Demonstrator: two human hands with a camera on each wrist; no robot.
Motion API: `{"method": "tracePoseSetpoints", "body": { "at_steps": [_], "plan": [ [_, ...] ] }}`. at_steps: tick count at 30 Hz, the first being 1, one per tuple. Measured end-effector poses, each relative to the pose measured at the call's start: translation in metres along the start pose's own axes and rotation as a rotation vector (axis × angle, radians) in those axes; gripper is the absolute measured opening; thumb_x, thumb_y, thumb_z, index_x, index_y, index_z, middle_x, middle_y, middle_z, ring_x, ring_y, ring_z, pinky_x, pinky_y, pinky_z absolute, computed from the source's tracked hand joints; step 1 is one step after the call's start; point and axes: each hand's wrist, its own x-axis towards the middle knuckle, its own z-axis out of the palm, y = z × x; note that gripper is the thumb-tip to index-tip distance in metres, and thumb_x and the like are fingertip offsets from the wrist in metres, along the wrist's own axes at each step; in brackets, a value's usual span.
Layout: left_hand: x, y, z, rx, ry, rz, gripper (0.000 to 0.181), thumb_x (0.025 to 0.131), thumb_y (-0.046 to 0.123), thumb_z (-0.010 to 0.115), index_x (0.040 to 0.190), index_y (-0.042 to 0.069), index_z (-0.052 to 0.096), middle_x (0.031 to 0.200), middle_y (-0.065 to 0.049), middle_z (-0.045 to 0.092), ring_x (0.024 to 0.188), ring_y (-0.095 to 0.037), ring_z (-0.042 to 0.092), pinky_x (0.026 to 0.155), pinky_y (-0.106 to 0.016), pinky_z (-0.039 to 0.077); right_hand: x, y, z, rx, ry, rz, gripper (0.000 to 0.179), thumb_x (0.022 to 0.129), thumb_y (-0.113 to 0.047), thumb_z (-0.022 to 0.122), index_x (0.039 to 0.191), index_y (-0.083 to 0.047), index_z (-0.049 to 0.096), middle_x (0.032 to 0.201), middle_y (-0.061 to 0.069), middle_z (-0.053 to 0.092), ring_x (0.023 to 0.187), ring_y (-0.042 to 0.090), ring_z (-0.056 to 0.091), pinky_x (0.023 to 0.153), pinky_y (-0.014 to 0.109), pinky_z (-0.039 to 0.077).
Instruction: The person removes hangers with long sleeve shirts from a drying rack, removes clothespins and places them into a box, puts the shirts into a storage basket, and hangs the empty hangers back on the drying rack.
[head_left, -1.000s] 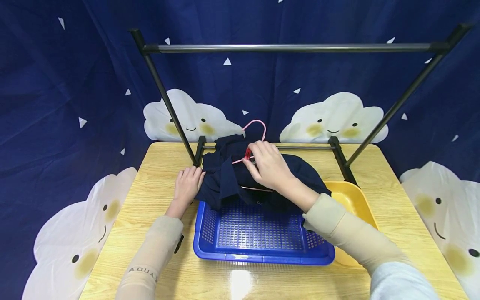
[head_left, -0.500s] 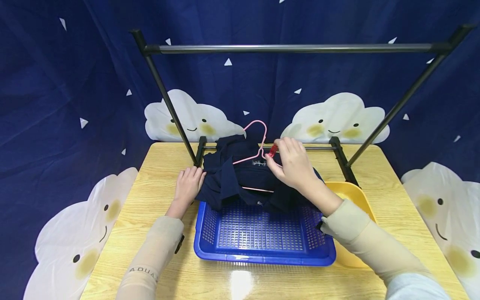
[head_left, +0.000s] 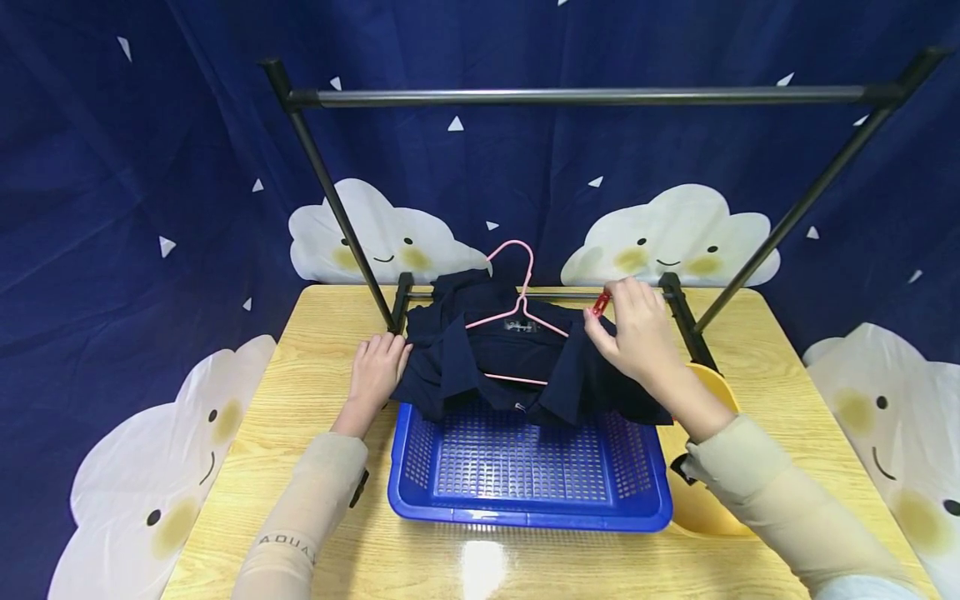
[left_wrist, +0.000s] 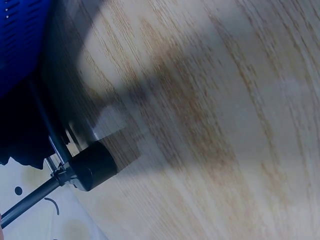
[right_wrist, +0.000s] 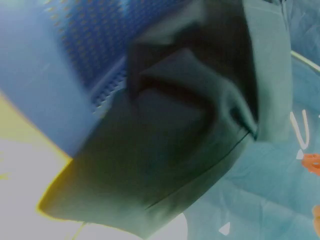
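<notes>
My right hand (head_left: 641, 333) pinches a small red clothespin (head_left: 601, 303) between thumb and fingertips, above the right side of a navy collared shirt (head_left: 517, 358). That clothespin (right_wrist: 312, 163) also shows at the right edge of the right wrist view. A pink hanger (head_left: 528, 279) is inside the shirt, its hook standing up behind the collar. The shirt lies over the back of a blue perforated basket (head_left: 528, 518). My left hand (head_left: 375, 371) touches the shirt's left edge; its fingertips are partly hidden, so whether it grips the cloth cannot be seen.
A black rack with a horizontal bar (head_left: 577, 97) stands on the wooden table (head_left: 330, 317), its feet (head_left: 684, 333) either side of the shirt. To the right, a yellow tray (head_left: 708, 508) lies partly under my right forearm and the basket. A blue curtain (head_left: 187, 100) hangs behind.
My right hand has moved right from the hanger's neck to the shirt's right side, carrying the red clothespin. The hanger's neck and the shirt's right collar are uncovered. My left hand stays put.
</notes>
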Motion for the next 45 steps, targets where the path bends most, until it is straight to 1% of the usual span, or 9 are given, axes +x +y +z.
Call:
{"method": "tracePoseSetpoints", "body": {
  "at_steps": [3, 7, 14, 19, 25, 34, 39, 45],
  "plan": [
    [0.000, 0.000, 0.000, 0.004, 0.003, 0.000, 0.034, 0.096, 0.030, 0.037, 0.079, 0.002, 0.045, 0.073, -0.011, 0.047, 0.065, -0.031, 0.046, 0.059, -0.039, 0.037, -0.007, 0.009, -0.005, -0.032, -0.010, 0.030, 0.039, 0.083, -0.034, 0.045, 0.088, 0.004, 0.049, 0.078, 0.018, 0.047, 0.072, 0.038, 0.043, 0.062, 0.046, 0.033],
    [0.000, 0.000, 0.002, 0.001, 0.009, 0.004, 0.033, 0.096, 0.030, 0.038, 0.079, 0.002, 0.045, 0.072, -0.011, 0.046, 0.064, -0.031, 0.045, 0.058, -0.039, 0.037, -0.020, 0.022, -0.012, -0.047, -0.026, 0.083, 0.041, 0.083, -0.035, 0.045, 0.089, 0.005, 0.049, 0.079, 0.019, 0.046, 0.070, 0.037, 0.042, 0.061, 0.046, 0.033],
    [0.000, 0.001, 0.002, 0.000, 0.025, 0.005, 0.033, 0.096, 0.030, 0.038, 0.080, 0.002, 0.046, 0.073, -0.011, 0.047, 0.064, -0.030, 0.045, 0.058, -0.039, 0.036, -0.044, 0.045, -0.022, -0.045, -0.045, 0.188, 0.042, 0.082, -0.033, 0.048, 0.091, 0.008, 0.048, 0.082, 0.022, 0.046, 0.078, 0.041, 0.044, 0.065, 0.050, 0.032],
    [0.000, 0.001, 0.001, 0.001, 0.022, 0.002, 0.033, 0.096, 0.030, 0.039, 0.080, 0.003, 0.047, 0.073, -0.011, 0.048, 0.064, -0.030, 0.046, 0.058, -0.038, 0.036, -0.060, 0.058, -0.027, -0.056, -0.050, 0.254, 0.033, 0.079, -0.028, 0.051, 0.083, 0.005, 0.047, 0.077, 0.019, 0.043, 0.073, 0.040, 0.042, 0.063, 0.049, 0.031],
    [-0.001, 0.000, 0.001, 0.004, 0.008, -0.006, 0.032, 0.095, 0.030, 0.039, 0.080, 0.003, 0.047, 0.075, -0.011, 0.049, 0.066, -0.030, 0.047, 0.059, -0.038, 0.037, -0.077, 0.066, -0.032, -0.059, -0.107, 0.329, 0.025, 0.079, -0.022, 0.055, 0.080, 0.002, 0.048, 0.077, 0.018, 0.045, 0.075, 0.039, 0.043, 0.066, 0.049, 0.031],
    [0.001, 0.000, -0.001, -0.001, 0.013, 0.003, 0.031, 0.094, 0.029, 0.041, 0.079, 0.003, 0.047, 0.074, -0.011, 0.049, 0.066, -0.030, 0.048, 0.059, -0.039, 0.037, -0.104, 0.077, -0.033, -0.111, -0.169, 0.374, 0.024, 0.078, -0.020, 0.057, 0.077, 0.001, 0.046, 0.074, 0.016, 0.044, 0.071, 0.036, 0.043, 0.060, 0.045, 0.029],
    [0.001, 0.001, -0.002, -0.005, 0.006, 0.005, 0.032, 0.095, 0.029, 0.039, 0.078, 0.002, 0.046, 0.074, -0.012, 0.049, 0.066, -0.031, 0.047, 0.060, -0.040, 0.037, -0.118, 0.083, -0.032, -0.126, -0.203, 0.396, 0.025, 0.078, -0.018, 0.059, 0.078, 0.002, 0.044, 0.073, 0.017, 0.043, 0.071, 0.037, 0.042, 0.062, 0.047, 0.030],
    [0.002, 0.001, -0.002, -0.003, -0.008, -0.005, 0.030, 0.094, 0.028, 0.040, 0.078, 0.002, 0.045, 0.074, -0.012, 0.049, 0.065, -0.030, 0.047, 0.060, -0.040, 0.038, -0.136, 0.089, -0.030, -0.159, -0.257, 0.407, 0.028, 0.078, -0.020, 0.059, 0.080, 0.004, 0.043, 0.073, 0.018, 0.041, 0.071, 0.038, 0.041, 0.059, 0.046, 0.031]
  ]
}}
